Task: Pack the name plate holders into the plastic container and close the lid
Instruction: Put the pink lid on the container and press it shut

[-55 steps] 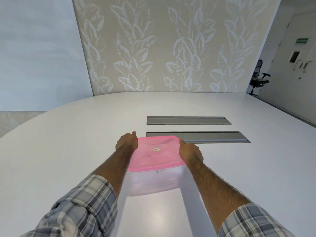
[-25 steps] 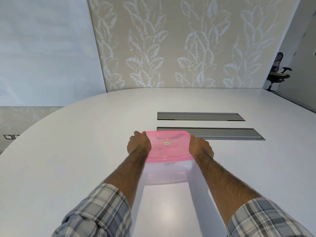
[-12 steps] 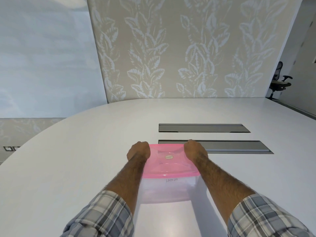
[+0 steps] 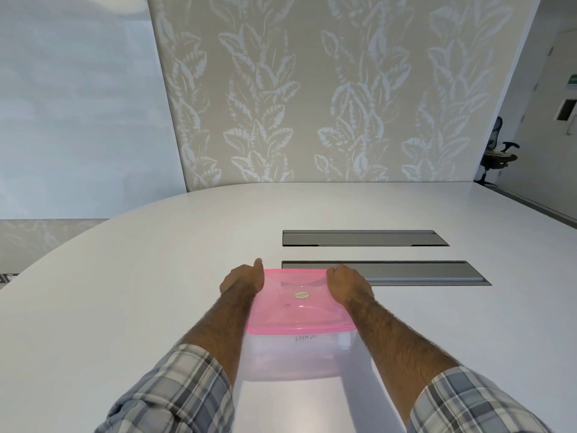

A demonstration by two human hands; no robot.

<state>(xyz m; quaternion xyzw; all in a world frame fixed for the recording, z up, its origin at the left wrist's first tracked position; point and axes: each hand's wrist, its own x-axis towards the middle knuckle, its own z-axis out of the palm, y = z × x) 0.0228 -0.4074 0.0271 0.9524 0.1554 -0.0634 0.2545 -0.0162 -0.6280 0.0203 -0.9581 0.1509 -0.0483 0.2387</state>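
Head view. The plastic container (image 4: 296,359), a translucent thin-walled tub, stands on the white worktop (image 4: 125,307) under its pink lid (image 4: 299,310), which lies level over the whole rim. A round sticker (image 4: 302,295) marks the lid's centre and a handwritten label (image 4: 306,337) the near wall. The name plate holders cannot be made out through the clouded wall. Both grips are bare hands set on the lid's far corners. The left grip (image 4: 242,281) curls over the far-left corner with the thumb pointing away. The right grip (image 4: 346,285) is bent over the far-right corner, its fingertips hidden beyond the edge. The tub thus lies between and beneath the grips, its near corners under neither, just short of the nearer cable hatch (image 4: 421,273). By its look the tub is light, smooth and somewhat flexible: it may slide on the slick worktop under a sideways push, and the lid may bow at its centre. Pressure is best applied straight down along the rim, corner by corner; for carrying, hold the side walls under the lid's lip.
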